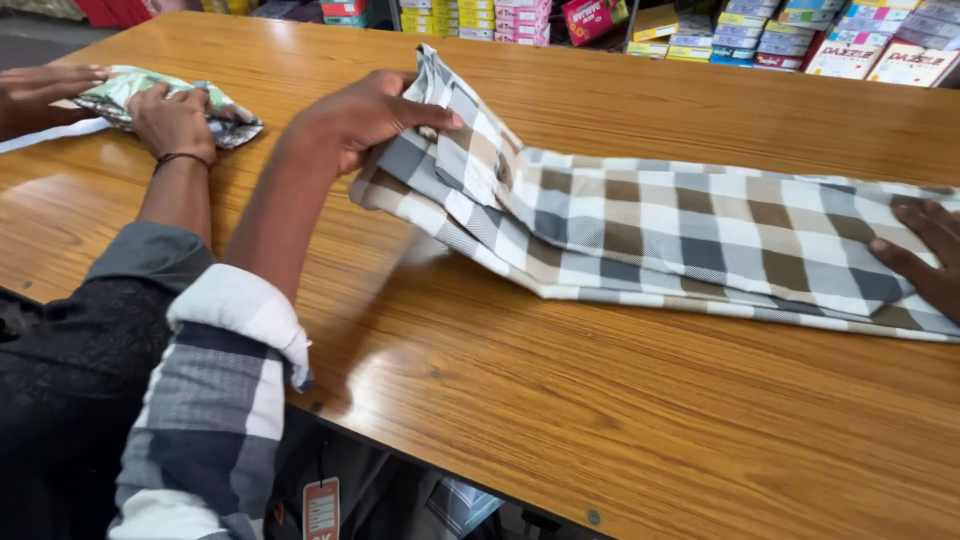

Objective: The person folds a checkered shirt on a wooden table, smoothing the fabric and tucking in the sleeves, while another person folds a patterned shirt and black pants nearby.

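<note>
A folded cloth [690, 235] in brown, grey and white checks lies lengthwise on the wooden table [600, 420]. My left hand [355, 120] grips its raised left end, thumb on top, lifting that fold slightly off the table. My left arm wears a rolled-up checked sleeve [215, 400]. At the right edge of the view, my right hand [925, 255] lies with its fingers on the cloth's other end, holding it down.
A co-worker at the left, in a dark shirt, has both hands [172, 118] on a small patterned packet [205, 105] on the table. Stacks of coloured boxes [780, 35] line the far side. A red tag [321, 508] hangs below the table's near edge.
</note>
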